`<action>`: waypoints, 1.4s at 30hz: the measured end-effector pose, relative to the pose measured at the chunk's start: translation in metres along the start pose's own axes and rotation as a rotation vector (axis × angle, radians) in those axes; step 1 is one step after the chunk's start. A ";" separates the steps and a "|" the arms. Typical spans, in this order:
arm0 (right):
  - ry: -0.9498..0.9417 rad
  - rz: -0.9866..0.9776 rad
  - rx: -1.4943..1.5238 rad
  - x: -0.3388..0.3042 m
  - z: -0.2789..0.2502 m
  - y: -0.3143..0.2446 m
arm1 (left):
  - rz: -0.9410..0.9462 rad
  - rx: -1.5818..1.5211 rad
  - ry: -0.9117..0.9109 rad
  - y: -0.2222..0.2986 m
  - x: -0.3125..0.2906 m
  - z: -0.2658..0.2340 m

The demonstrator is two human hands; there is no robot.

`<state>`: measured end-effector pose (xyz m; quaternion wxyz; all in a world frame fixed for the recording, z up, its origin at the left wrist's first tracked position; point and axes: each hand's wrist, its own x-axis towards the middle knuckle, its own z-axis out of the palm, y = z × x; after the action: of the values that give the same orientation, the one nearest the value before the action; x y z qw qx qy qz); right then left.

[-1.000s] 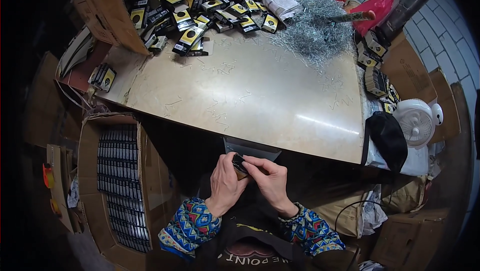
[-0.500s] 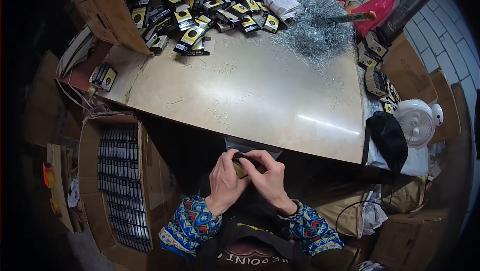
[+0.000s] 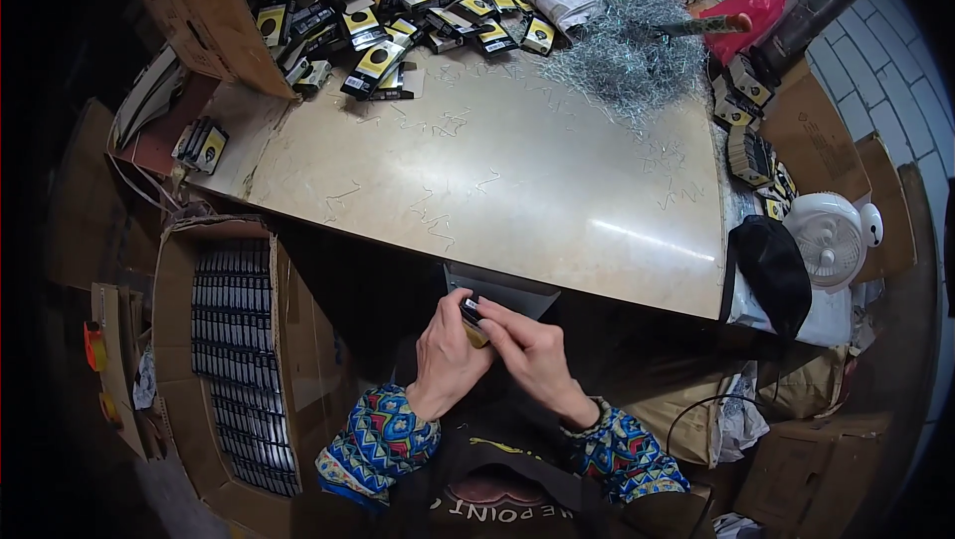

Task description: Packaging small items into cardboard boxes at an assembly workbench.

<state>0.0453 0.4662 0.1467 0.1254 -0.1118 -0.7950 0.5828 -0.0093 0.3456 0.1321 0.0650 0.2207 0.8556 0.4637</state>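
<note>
The person's left hand [image 3: 446, 355] and right hand [image 3: 537, 350] were close together, both gripping a small black-and-yellow box [image 3: 472, 312] just short of the worktable [image 3: 477, 211], and I could see a cardboard carton [image 3: 176, 340] of tightly packed dark boxes [image 3: 232, 325] to their left.

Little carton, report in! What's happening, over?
Left hand holding black-and-yellow carton; right hand touching its black end. Fingers partly hide it. Tabletop beyond.

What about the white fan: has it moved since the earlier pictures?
No, the white fan keeps its place to the right of the tabletop.
</note>
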 end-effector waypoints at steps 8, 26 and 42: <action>0.112 -0.313 -0.062 0.001 0.004 0.007 | -0.060 -0.108 0.006 0.001 0.002 0.004; -0.007 -0.661 -0.508 0.167 -0.009 0.005 | 0.228 0.432 0.547 -0.076 0.135 -0.138; -0.006 -0.574 -0.917 0.302 -0.017 0.044 | 0.081 0.685 0.171 -0.055 0.337 -0.134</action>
<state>-0.2326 0.5923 0.1309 0.2157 0.0684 -0.9668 0.1187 -0.3710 0.3644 0.1937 -0.1031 0.2238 0.9543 0.1690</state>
